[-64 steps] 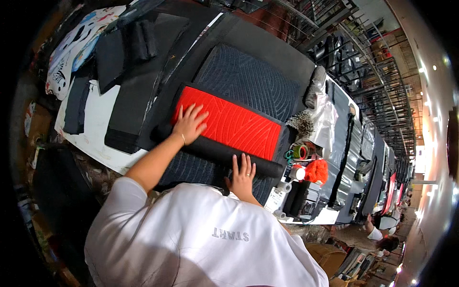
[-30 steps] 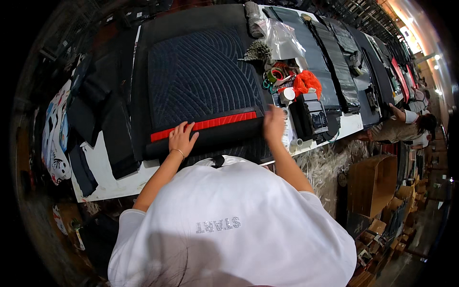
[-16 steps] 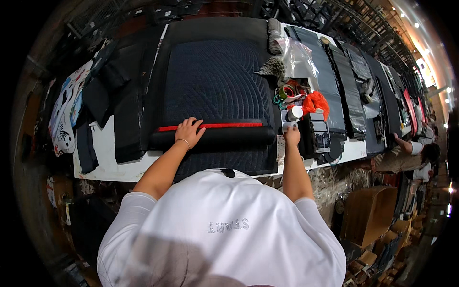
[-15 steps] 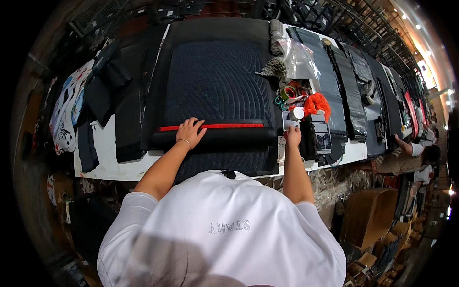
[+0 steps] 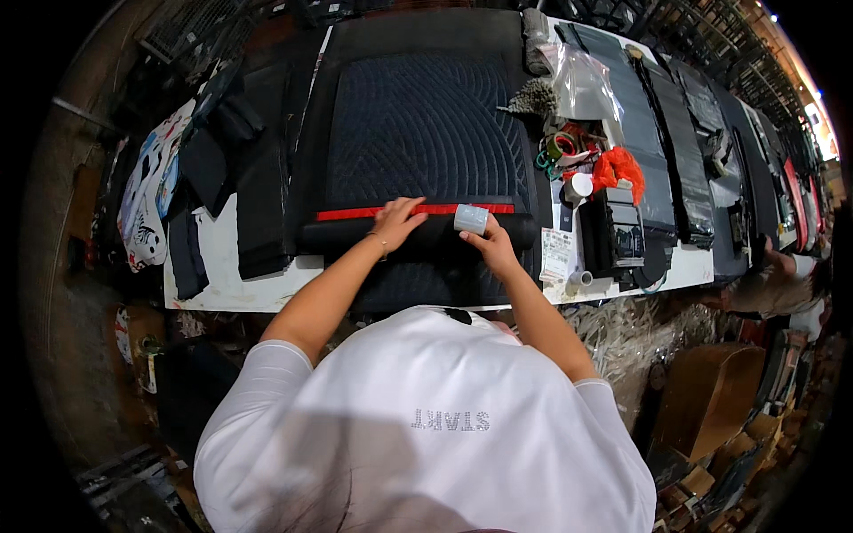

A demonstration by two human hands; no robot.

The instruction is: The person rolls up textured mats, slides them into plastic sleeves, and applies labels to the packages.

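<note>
Workshop: long white worktable (image 5: 689,269) laid with dark mats (image 5: 418,129), metal racks (image 5: 729,53) behind, cardboard boxes (image 5: 711,400) nearby.

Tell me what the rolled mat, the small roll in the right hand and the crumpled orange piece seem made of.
Rolled mat: black back probably rubber, going by its smooth, dull surface.
Small roll: perhaps plastic tape or film, pale and faintly glossy.
Crumpled orange piece: apparently thin plastic, by its bright, creased surface.
</note>
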